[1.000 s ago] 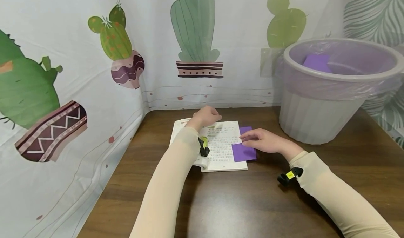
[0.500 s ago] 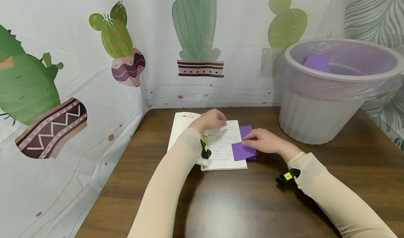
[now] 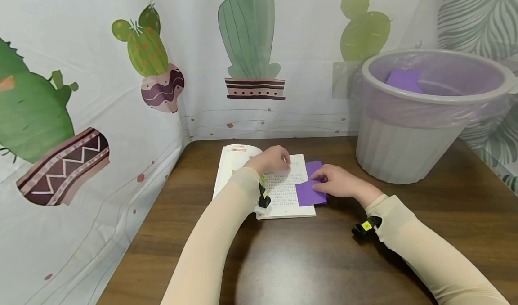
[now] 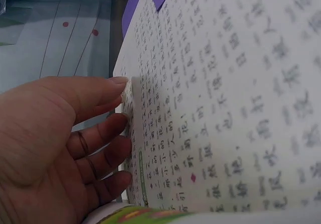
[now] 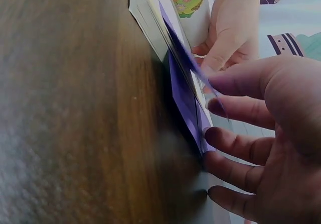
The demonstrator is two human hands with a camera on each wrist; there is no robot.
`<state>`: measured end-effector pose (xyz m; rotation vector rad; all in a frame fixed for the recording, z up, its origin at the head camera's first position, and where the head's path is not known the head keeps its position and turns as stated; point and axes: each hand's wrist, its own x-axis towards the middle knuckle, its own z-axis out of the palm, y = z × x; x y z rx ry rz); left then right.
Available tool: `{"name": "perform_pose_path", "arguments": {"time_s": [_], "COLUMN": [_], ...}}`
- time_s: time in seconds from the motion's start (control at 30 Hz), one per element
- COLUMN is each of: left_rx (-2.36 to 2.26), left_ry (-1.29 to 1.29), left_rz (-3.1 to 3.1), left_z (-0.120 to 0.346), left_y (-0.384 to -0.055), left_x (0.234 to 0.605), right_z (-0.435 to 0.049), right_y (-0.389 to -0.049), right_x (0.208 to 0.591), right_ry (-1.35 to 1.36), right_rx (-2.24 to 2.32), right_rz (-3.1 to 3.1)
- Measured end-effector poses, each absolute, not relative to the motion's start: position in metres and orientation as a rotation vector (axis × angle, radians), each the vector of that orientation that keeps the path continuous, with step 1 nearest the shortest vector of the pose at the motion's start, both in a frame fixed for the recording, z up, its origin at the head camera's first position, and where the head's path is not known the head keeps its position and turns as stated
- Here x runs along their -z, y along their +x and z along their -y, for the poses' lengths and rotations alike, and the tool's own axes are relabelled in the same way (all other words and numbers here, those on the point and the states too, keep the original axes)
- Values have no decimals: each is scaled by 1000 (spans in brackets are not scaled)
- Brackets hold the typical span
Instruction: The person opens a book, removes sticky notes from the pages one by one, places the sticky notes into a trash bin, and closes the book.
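Note:
An open book with printed pages lies on the table. My left hand is over its upper part; in the left wrist view the loosely bent fingers and thumb rest at the page's edge, with no thing gripped. My right hand is at the book's right side and pinches a purple paper sheet between thumb and index finger. That sheet overlaps the right page. More purple paper sticks out from beneath the book's edge. The left page is partly covered by my left arm.
At the right stands a grey waste bin with a clear purple-tinted liner. Another purple paper piece is inside it. A white curtain with cactus prints hangs behind the brown wooden table.
My left hand has moved slightly right and toward me over the page, and more of the left page shows. The right hand has shifted little, its fingertips still at the purple paper.

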<state>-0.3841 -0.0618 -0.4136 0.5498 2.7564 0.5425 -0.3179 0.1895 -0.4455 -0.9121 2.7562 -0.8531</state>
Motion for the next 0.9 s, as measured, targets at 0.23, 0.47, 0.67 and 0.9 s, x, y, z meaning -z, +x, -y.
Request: {"name": "perform_pose_path", "arguments": {"time_s": [0.23,0.47,0.67,0.9], "left_rx": [-523,-514,-545,-551], "left_ry": [501,492,468,468], "left_rz": [-2746,-2753,-2752,-2740], "left_z": [60,58,59,59], "left_y": [-383,-381,-379,-377], "left_x": [415,416,416,415], "right_z": [-190,-192,-193,-194], "right_y": [-317,-317,-317,-316], "right_x": [444,444,442,439], "right_ry": [-937,-1006,-1059,-1069], "right_rx": [850,856,874,883], "right_rz": [-2772,-2757,-2731,-2700]}}
